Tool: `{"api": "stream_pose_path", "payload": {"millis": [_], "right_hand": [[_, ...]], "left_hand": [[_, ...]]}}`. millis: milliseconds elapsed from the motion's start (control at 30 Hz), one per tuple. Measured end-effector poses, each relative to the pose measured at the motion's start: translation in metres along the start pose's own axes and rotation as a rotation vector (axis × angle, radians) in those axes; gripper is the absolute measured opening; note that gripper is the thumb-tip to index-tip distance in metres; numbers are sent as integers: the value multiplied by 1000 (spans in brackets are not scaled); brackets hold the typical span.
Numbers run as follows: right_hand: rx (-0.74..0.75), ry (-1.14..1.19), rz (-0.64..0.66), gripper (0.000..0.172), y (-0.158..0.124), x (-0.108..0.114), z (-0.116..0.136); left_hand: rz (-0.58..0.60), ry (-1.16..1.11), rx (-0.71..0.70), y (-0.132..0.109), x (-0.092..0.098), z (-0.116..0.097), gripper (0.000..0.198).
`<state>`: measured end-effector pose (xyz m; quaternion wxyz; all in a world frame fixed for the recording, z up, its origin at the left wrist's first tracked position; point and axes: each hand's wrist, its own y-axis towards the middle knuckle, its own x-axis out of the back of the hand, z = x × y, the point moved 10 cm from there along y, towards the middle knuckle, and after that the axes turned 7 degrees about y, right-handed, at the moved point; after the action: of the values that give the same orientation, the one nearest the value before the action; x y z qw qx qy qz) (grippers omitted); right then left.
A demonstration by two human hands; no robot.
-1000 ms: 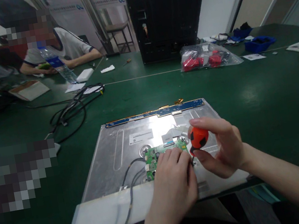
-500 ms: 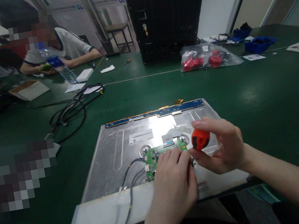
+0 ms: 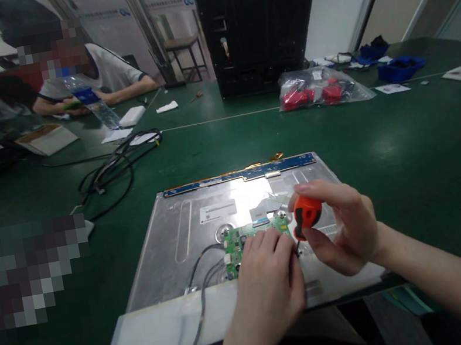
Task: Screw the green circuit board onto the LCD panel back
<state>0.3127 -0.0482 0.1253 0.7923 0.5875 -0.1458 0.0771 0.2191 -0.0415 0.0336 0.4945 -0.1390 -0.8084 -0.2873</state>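
A metal display panel point(image 3: 158, 244) lies on the green table, with a blue strip board point(image 3: 278, 166) along its far edge. On it sits a green circuit board point(image 3: 236, 240) with grey and black cables at its left side. My left hand point(image 3: 272, 272) rests over the board, fingers bent together on it; what lies under them is hidden. My right hand point(image 3: 346, 223) grips an orange and black screwdriver point(image 3: 308, 212) between thumb and fingers. The shaft slants down to the board's right edge, beside my left fingertips.
Black cables point(image 3: 121, 162) lie coiled left of the panel. Beyond stand a water bottle point(image 3: 93, 104) and a large black panel point(image 3: 259, 30). A plastic bag point(image 3: 322, 88) with red items and a blue tray point(image 3: 400, 69) are at the back right. A person sits across the table.
My right thumb and fingers have shifted around the screwdriver handle, which has tilted, showing more of its black part and the shaft. My left hand stays in place.
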Motion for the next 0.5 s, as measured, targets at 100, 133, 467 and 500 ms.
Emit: {"api": "stream_pose_path", "payload": {"millis": [100,133,467,500], "right_hand": [[-4,-41,-6,68,1,1,1],[1,-52,-8,68,2,2,2],[30,-129,25,65,7,1,6],[25,-130,27,65,7,1,6]], "left_hand": [[-1,5,-2,0,-1,0,14],[-3,8,-1,0,-1,1,14],[-31,23,-12,1,2,-1,17],[-30,25,-11,1,2,-1,17]]}}
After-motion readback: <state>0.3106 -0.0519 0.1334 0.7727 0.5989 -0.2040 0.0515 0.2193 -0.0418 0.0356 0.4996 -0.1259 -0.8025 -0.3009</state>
